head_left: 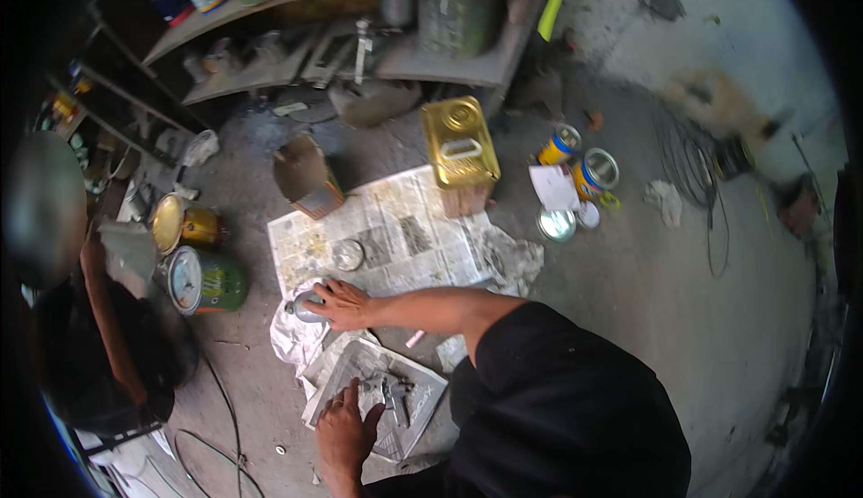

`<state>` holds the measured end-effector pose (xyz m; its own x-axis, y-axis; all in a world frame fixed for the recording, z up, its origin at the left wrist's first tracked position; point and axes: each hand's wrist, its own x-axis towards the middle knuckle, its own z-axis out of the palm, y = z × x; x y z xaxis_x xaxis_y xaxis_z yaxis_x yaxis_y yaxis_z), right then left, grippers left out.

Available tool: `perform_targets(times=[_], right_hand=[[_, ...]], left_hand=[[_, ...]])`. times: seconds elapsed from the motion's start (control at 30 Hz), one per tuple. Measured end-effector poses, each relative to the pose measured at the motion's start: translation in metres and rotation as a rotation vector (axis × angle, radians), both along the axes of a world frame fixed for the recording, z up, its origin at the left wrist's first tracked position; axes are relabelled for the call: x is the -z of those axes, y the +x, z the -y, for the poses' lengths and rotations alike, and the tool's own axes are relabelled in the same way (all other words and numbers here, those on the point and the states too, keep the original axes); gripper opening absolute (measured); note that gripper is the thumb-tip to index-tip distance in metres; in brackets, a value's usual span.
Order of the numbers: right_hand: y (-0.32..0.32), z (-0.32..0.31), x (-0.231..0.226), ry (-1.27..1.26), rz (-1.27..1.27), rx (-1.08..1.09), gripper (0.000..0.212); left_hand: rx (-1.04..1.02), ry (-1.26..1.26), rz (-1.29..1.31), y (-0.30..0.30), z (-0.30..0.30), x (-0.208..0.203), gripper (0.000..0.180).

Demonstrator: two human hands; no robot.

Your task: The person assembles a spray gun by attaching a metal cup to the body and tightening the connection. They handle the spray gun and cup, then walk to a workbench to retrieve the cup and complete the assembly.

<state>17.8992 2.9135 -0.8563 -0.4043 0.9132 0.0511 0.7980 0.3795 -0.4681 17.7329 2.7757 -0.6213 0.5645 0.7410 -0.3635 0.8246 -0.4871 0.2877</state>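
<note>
Right hand (345,306) clasps a rounded grey cup (307,312), seemingly steadying it. Left hand (345,432) spreads over a grey mesh tray's (427,397) left corner.

lettered tray (422,399), newspaper (387,210) print (too small to read)

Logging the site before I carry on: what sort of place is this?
Probably a paint workshop: what look like paint tins on the floor, spread newspaper, and what looks like a spray gun in a tray.
</note>
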Motion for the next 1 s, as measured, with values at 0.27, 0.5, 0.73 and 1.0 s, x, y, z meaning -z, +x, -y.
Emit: perform_targets(times=[0.27,0.5,0.73,1.0], right_hand=[[0.023,0.018,0.023,0.038,0.102,-0.086,0.095],[0.031,0.014,0.035,0.101,-0.034,-0.059,0.095],[0.023,0.024,0.019,0.269,-0.083,-0.064,0.092],[0.013,0.013,-0.006,-0.092,0.031,-0.050,0.090]], left_hand=[[-0.036,-0.025,-0.002,-0.002,-0.008,-0.004,0.055],[-0.004,-0.050,-0.015,-0.006,-0.007,-0.008,0.056],[-0.005,-0.002,0.056,-0.011,-0.006,-0.007,0.054],[0.000,0.068,0.078,-0.023,-0.001,0.000,0.057]])
